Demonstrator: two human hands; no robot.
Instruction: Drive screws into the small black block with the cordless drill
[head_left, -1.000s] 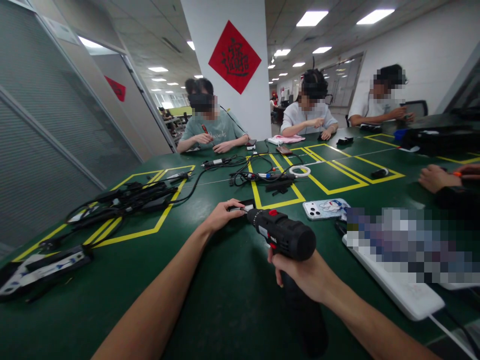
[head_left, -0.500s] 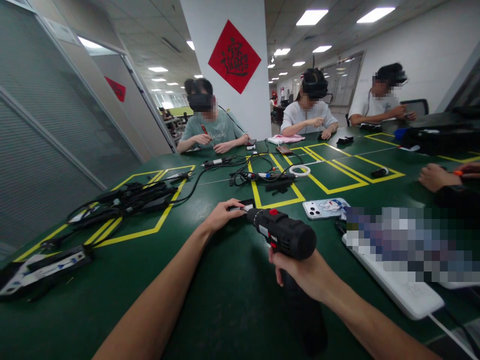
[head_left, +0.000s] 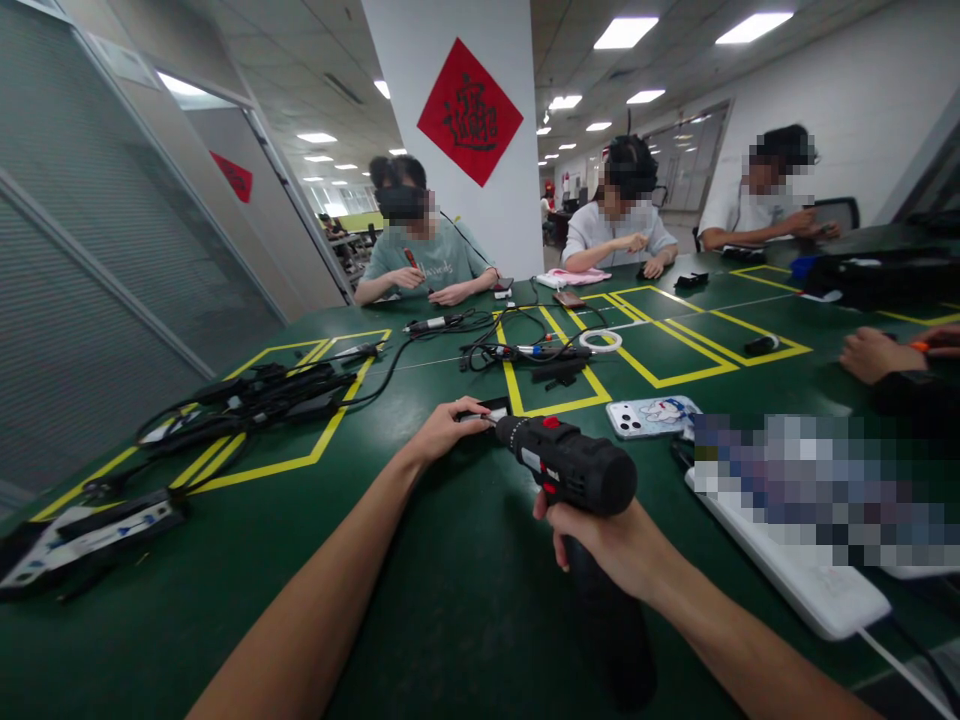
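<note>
Black cables (head_left: 262, 398) left of the drill (head_left: 574, 465)

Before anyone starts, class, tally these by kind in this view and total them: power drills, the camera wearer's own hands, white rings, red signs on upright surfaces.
Power drill: 1
Wearer's left hand and right hand: 2
White ring: 1
Red signs: 2
Total: 6

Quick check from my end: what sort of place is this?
Likely an office used as a workshop: yellow tape marks out the green table, the right hand holds a drill, and ceiling lights run back overhead.
</note>
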